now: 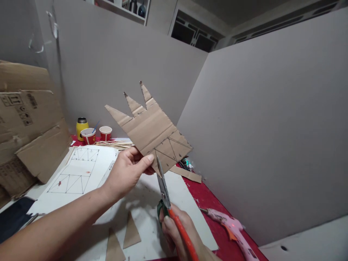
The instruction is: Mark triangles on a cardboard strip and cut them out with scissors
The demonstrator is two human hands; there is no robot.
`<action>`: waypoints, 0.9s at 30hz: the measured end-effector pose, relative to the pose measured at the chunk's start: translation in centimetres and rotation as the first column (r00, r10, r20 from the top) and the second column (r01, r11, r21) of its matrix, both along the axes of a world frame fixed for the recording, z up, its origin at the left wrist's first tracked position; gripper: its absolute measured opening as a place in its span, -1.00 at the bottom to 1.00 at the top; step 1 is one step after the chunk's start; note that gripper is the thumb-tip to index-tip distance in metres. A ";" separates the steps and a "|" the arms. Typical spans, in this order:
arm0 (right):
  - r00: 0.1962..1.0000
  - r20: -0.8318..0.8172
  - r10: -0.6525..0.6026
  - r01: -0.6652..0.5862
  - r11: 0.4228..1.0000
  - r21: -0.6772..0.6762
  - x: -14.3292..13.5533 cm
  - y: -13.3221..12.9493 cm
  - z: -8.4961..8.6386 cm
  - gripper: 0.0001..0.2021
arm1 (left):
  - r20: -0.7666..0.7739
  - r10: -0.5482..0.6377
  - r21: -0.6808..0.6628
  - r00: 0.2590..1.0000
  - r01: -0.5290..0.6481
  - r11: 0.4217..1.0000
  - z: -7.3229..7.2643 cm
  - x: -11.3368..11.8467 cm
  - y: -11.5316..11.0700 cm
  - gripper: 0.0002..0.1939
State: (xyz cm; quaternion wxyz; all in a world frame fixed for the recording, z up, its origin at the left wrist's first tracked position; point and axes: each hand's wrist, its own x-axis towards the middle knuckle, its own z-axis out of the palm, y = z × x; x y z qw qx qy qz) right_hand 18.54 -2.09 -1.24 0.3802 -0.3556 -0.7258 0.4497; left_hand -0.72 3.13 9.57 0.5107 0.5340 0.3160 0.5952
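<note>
My left hand (133, 166) pinches a piece of cardboard (152, 127) by its lower left edge, thumb in front. Three pointed spikes stand along the cardboard's upper left side, and dark zigzag lines are drawn across its lower right end. In my right hand (181, 226) is a pair of scissors (163, 190) with an orange handle and a green one. The blades meet the cardboard's lower edge, beside the left thumb, along a drawn line. Two cut cardboard triangles (132, 232) lie on the white board (146, 203) below.
A pink glue gun (231, 226) rests on the red cloth (206, 203) at right. Left stand large cardboard boxes (27, 119) and a paper with drawn triangles (78, 166). Behind are a yellow bottle (82, 127), paper cups (105, 134) and thin sticks (115, 145). Grey partitions enclose the table.
</note>
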 end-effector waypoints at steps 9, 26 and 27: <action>0.999 0.032 -0.022 0.024 0.998 -0.063 0.2 0.4 1.0 -0.45 | -0.028 -0.044 0.016 0.999 0.044 0.999 0.1 0.3 -0.4 -0.88; 0.999 -0.033 0.021 -0.023 0.999 -0.045 0.5 0.0 0.6 -0.58 | -0.024 -0.069 -0.024 0.997 0.068 0.997 -0.1 0.0 -0.3 -0.81; 1.000 -0.028 0.012 -0.013 0.999 -0.049 0.5 0.1 0.6 -0.57 | -0.026 -0.057 -0.017 0.998 0.057 0.998 0.0 -0.1 -0.2 -0.80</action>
